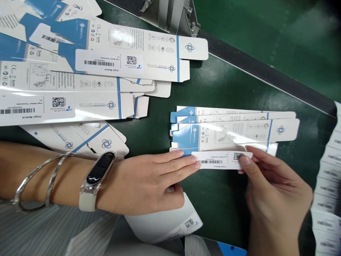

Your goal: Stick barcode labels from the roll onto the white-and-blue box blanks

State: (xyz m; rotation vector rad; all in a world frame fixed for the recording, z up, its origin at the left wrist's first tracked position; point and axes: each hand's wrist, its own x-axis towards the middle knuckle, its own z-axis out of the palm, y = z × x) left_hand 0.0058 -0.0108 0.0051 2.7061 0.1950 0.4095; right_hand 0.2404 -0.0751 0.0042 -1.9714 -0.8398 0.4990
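A short stack of flattened white-and-blue cartons (234, 133) lies on the green table (149, 137). Over the lower edge of the top carton is a white barcode label (213, 161). My left hand (160, 174) lies flat, fingers stretched out, its fingertips on the label's left end and the carton's blue part. My right hand (274, 181) pinches the label's right end between thumb and forefinger, near the QR code. Whether the label is stuck down along its whole length cannot be seen.
Many flat labelled cartons (138, 42) are piled at the upper left. A strip of labels (329, 185) hangs at the right edge. A curled label sheet (170, 222) sits below my left wrist. A black-edged metal rail (266, 71) crosses the upper right.
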